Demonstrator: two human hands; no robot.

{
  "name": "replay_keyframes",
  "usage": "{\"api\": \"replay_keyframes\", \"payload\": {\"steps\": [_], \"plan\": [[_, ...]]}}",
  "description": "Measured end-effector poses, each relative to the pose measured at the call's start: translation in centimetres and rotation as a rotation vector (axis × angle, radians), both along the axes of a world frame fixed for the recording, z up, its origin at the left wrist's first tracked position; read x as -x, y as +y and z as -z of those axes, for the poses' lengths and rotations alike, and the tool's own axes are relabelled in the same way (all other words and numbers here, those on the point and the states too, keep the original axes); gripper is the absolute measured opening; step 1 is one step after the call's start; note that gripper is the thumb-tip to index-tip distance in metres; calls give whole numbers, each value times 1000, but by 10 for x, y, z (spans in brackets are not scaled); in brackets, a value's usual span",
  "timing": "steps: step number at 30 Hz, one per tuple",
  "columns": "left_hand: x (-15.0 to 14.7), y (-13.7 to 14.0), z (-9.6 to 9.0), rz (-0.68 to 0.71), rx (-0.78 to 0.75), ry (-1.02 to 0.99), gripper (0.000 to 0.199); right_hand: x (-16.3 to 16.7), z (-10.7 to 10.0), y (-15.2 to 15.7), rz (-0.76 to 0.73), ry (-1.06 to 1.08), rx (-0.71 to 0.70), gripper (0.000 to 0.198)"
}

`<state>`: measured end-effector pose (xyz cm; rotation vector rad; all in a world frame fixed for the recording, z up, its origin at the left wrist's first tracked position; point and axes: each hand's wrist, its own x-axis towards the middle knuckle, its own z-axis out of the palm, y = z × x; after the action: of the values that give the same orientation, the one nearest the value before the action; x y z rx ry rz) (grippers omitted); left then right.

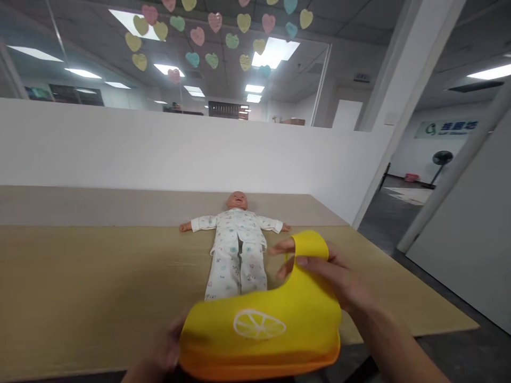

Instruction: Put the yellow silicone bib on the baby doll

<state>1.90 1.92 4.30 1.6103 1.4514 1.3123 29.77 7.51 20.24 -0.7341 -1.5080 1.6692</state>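
Note:
A yellow bib-shaped piece (303,314) is held up close to me at the bottom of the view. It looks soft, with a white lemon-slice print and an orange lower edge. My left hand (170,343), blurred, grips its left side; those fingers are partly hidden behind it. At the upper right, my right hand (339,274) is closed on the narrow strap end, thumb in front and several fingers showing behind. Beyond it a baby doll (238,226) lies on its back, arms spread, in white patterned top and trousers. The piece covers the lower ends of the doll's legs.
The doll lies on a table with a tan cover (99,276), set against a low white wall (159,154). Heart-shaped notes (214,22) stick to the glass above. To the right are a white door (467,234) and a floor fan (442,158).

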Motion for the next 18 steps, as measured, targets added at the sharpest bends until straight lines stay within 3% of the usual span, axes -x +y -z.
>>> {"api": "replay_keyframes", "payload": {"steps": [2,5,8,13,18], "plan": [[5,19,-27,1,62,-104,70,10,-7,20,16,-7,-45,35],[2,56,-72,72,267,-548,63,26,-19,57,77,56,-117,32],[2,93,-104,131,247,-694,53,40,-31,99,122,100,-163,34],[20,151,-115,158,140,-631,49,60,-41,166,179,73,-234,33],[36,213,-115,160,87,-610,38,83,-26,236,236,29,-249,27]]}}
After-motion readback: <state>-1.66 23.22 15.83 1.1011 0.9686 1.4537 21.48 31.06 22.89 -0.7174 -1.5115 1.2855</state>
